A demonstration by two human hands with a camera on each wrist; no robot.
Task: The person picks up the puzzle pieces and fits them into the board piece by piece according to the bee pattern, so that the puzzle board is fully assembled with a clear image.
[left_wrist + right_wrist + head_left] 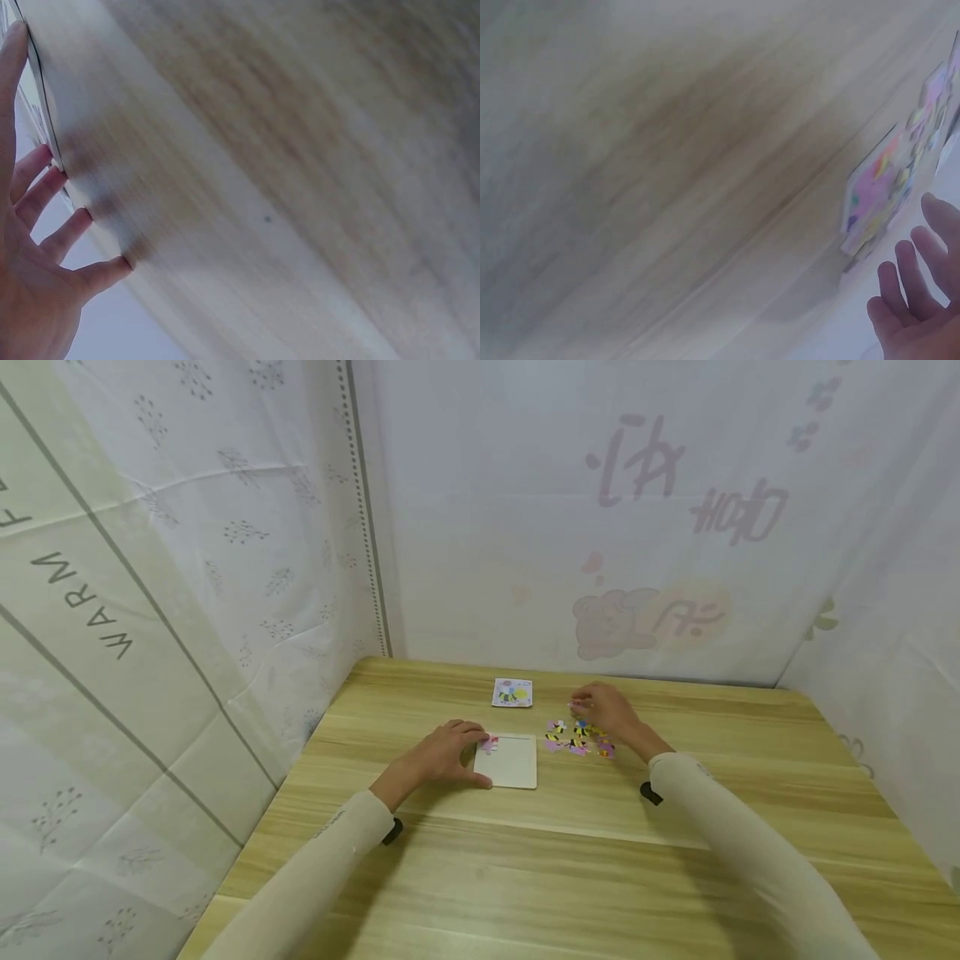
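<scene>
With twelve o'clock pointing away from the person, the left hand [444,753] lies at nine o'clock of the tray [517,770], its thumb and fingers spread and touching that side, while a pink patch [490,744] of puzzle sits inside the tray's half-past-ten corner. The card [513,692] lies at twelve o'clock from the tray, and the loose pieces [577,747] between two and three. The right hand [609,710] hovers at their one o'clock, a small piece [576,702] showing by its bent fingertips, though I cannot tell whether they pinch it.
</scene>
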